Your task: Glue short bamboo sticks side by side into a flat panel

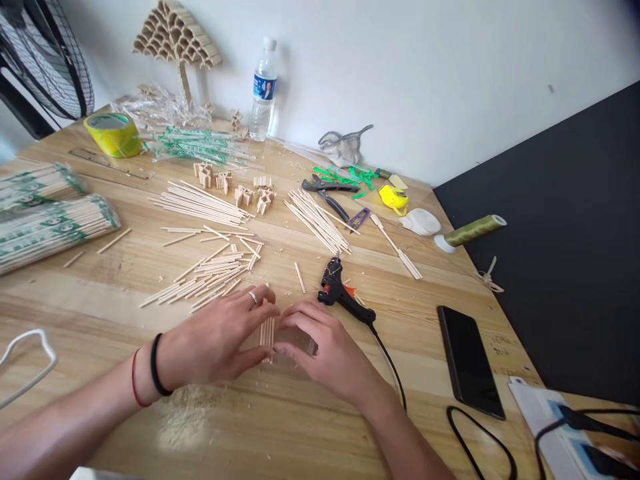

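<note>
Through the head camera I had both hands low in the middle of the view, over the wooden table [280, 427]. The short row of sticks [267, 328] stood between them, its pieces side by side and pointing away from the wearer. Left hand [215, 340]: I noted a pinch on the row, thumb at the near end, fingers curled toward the far end. Right hand [327, 343]: finger and thumb tips were bent in at the row's right side, slightly spread; I could not tell whether they pressed on it.

Just beyond the right hand I logged the black glue gun [331, 280], on its side, nozzle pointing away, its cord running back past the right wrist. Ahead of the left hand lay a loose heap of cut sticks [213, 277]; behind that, a fan of longer sticks [200, 205] and several small glued clusters [244, 195]. A second sheaf [317, 220] reached close to the nozzle, with the pliers [330, 187] behind it. The phone [470, 360] lay well to the right.
</note>
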{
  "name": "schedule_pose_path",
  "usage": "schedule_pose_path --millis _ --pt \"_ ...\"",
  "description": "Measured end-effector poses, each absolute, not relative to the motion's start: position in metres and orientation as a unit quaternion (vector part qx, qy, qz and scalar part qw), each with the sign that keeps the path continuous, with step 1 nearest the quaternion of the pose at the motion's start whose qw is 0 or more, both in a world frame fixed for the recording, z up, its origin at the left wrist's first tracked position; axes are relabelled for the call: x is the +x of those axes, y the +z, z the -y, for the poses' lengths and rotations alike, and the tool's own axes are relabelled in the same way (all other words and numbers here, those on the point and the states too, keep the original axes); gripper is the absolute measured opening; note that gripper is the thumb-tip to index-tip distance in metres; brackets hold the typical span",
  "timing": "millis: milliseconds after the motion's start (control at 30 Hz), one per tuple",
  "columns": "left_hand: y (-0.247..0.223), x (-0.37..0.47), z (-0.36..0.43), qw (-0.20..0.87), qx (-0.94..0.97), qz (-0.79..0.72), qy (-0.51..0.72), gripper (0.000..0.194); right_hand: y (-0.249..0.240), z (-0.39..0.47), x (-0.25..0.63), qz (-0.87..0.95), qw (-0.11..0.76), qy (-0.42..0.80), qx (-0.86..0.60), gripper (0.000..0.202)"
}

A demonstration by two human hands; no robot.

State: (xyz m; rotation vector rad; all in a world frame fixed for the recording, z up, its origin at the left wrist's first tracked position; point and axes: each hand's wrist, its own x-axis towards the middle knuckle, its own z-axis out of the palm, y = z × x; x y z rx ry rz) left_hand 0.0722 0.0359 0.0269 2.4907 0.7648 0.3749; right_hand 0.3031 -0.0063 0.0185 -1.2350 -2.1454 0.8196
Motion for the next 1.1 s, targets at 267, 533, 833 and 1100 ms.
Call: schedule_pose_path --millis 267,533,833,1100 --pt "0.016 0.072 -0.048 0.092 0.902 -0.372 0.201 0.039 0.018 0.004 0.300 0.767 0.329 0.294 -0.466 0.015" --pt "0.014 0.072 -0.044 0.167 0.892 -0.349 0.232 0.030 0.019 -0.007 0.316 0.734 0.357 0.128 -0.563 0.014" --pt "0.031 0.083 -0.020 0.169 0.924 -0.326 0.104 0.058 -0.001 -0.024 0.351 0.656 0.293 0.065 -0.693 0.022" --pt "0.024 0.086 -0.014 0.198 0.922 -0.300 0.147 0.050 0.001 -0.023 0.346 0.646 0.281 0.068 -0.706 0.022"
